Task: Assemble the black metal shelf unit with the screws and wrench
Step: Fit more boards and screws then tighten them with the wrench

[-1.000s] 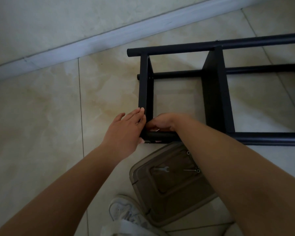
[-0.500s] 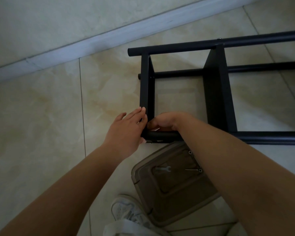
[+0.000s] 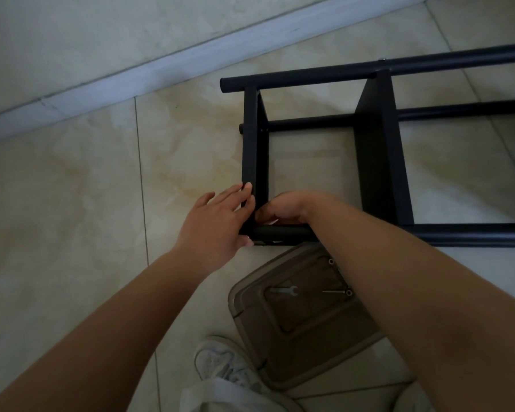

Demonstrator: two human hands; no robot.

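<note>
The black metal shelf unit (image 3: pixel 378 150) lies on its side on the tiled floor. Its end panel (image 3: pixel 252 138) meets the near tube (image 3: pixel 473 234) at a corner just ahead of me. My left hand (image 3: pixel 214 224) presses flat, fingers straight, on the outer face of that end panel near the corner. My right hand (image 3: pixel 289 208) reaches inside the frame, fingers curled and pinched at the inner corner joint; the screw they work on is hidden. A small wrench (image 3: pixel 283 291) and a long screw (image 3: pixel 338 292) lie in the tray below.
A translucent brown plastic tray (image 3: pixel 324 349) sits on the floor under my right forearm, touching the near tube. A white shoe (image 3: pixel 220 364) and pale cloth are at the bottom. The wall's skirting board (image 3: pixel 131 75) runs diagonally behind. Bare tiles spread to the left.
Both hands stay at the same corner of the frame. My left fingers have slid slightly higher on the end panel; the view has shifted a little.
</note>
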